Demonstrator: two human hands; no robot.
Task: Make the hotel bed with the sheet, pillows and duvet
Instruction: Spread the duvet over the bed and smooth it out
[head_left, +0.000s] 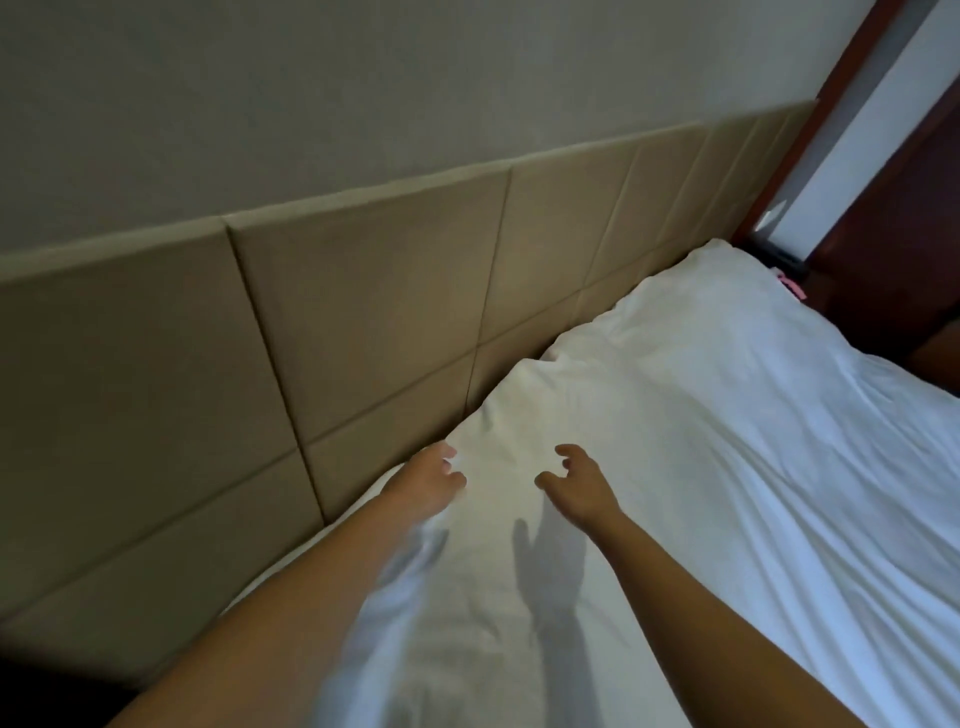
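Two pillows: both white, lying end to end along the foot of the headboard (363, 322), at the head of the bed
near pillow (498, 551): lies flat under both arms, long side tucked against the headboard, far corner bumping up to the far pillow
far pillow (675, 317): same deal, further along the headboard, and it runs out to the bed's far corner
left hand (428, 480): right at the near pillow's edge on the headboard side, fingers curled. It's pretty blurry, so honestly can't tell if it's pinching the fabric or only touching it
right hand (579, 486): over the middle of the near pillow, close beside the left hand but not touching it. Fingers are loosely curled with nothing in them, so released. It throws a shadow on the pillow below, so it looks to be hovering clear of the cloth
bedding (779, 493): white, wrinkled cloth covering the rest of the bed to the right of the pillows. Sheet or duvet, can't say which
headboard: beige padded panels with seams between them, running the whole width of the bed
wall (363, 78): plain and pale, above the headboard
wood trim (852, 83): dark reddish, standing at the headboard's far end
pink thing (792, 287): tiny, just past the far pillow's corner, too small to make out
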